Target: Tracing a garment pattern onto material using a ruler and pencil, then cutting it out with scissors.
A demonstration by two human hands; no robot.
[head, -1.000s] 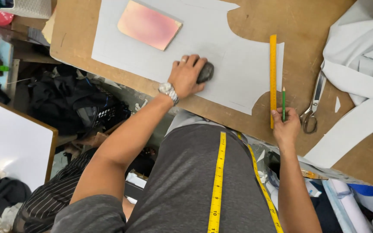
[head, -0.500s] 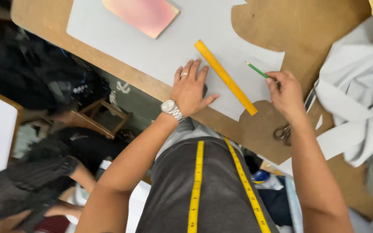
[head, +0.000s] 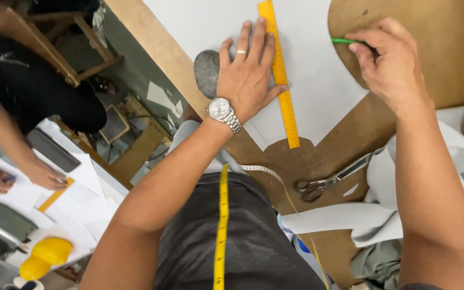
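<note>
Left hand (head: 247,80) lies flat, fingers spread, pressing the yellow ruler (head: 279,72) onto the pale paper sheet (head: 318,102) on the brown table (head: 436,70). Right hand (head: 390,62) pinches a green pencil (head: 343,41), tip at the paper's edge. Scissors (head: 323,182) lie near the table edge, apart from both hands

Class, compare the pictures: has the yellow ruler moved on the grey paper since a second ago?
Yes. The yellow ruler has moved left across the grey paper, from near the paper's right edge to under the left hand.
</note>
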